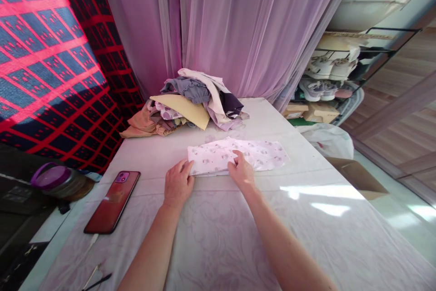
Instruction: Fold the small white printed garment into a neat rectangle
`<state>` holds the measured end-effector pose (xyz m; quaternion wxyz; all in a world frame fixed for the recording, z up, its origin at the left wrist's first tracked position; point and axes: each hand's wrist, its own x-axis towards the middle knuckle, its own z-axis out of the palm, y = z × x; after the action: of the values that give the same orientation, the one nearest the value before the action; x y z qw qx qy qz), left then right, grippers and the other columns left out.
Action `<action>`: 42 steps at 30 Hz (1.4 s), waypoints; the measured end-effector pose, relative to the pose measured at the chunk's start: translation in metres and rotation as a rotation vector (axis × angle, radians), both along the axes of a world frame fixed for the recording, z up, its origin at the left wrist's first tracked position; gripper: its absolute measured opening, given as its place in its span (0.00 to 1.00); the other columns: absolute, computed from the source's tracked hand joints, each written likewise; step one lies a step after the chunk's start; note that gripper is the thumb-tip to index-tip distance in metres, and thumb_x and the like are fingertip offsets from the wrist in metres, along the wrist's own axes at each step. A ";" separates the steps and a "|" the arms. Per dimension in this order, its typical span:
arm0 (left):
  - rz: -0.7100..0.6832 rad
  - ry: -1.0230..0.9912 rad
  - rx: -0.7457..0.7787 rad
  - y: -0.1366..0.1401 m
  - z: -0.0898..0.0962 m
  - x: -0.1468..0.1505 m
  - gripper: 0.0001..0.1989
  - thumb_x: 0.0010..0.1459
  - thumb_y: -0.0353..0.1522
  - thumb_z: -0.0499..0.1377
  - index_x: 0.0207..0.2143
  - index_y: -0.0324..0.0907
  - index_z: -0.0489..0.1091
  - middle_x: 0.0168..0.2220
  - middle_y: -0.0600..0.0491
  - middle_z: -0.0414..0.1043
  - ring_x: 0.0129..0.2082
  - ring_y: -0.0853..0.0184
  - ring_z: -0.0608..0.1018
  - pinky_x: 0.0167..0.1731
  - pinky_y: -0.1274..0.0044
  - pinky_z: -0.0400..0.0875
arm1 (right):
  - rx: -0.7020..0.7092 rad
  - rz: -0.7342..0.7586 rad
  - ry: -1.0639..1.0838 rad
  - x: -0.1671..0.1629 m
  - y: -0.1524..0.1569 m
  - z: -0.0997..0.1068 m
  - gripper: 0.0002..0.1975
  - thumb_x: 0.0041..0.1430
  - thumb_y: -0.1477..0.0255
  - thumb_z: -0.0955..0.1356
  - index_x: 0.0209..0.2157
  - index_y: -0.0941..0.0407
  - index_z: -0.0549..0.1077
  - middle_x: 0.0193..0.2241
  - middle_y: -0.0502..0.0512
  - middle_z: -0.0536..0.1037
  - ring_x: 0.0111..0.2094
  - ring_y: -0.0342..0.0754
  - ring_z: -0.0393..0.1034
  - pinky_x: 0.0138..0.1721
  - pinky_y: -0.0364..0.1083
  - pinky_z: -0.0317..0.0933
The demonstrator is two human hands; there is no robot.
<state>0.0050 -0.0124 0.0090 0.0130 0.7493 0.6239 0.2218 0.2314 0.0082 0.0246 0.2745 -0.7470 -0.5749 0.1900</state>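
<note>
A pale pink garment (218, 157) with a small printed pattern lies folded into a long strip across the table. At its near left corner, my left hand (179, 182) has its fingers closed on the edge of the cloth. My right hand (242, 170) rests on the garment's near side around its middle, index finger stretched over the fabric and thumb apart from it. The garment's right end tapers and lies flat, free of both hands. The undersides of my fingers are hidden.
A heap of clothes (187, 100) sits at the table's far end by the purple curtain (218, 23). On the left lie a red phone (114, 202) with a cable and a thin dark item (97, 281). A shoe rack (327, 73) and open cardboard box (356, 175) stand to the right.
</note>
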 end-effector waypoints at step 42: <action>-0.125 -0.157 -0.056 -0.002 -0.006 -0.001 0.14 0.64 0.36 0.50 0.45 0.46 0.74 0.51 0.50 0.75 0.56 0.59 0.71 0.61 0.57 0.54 | 0.271 0.603 -0.250 -0.083 0.078 0.003 0.16 0.65 0.70 0.60 0.51 0.54 0.72 0.50 0.56 0.75 0.52 0.48 0.66 0.57 0.50 0.51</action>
<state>0.0043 -0.0145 0.0027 0.0968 0.7664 0.5788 0.2611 0.1485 0.0864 0.0274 0.2302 -0.5178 -0.8189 0.0914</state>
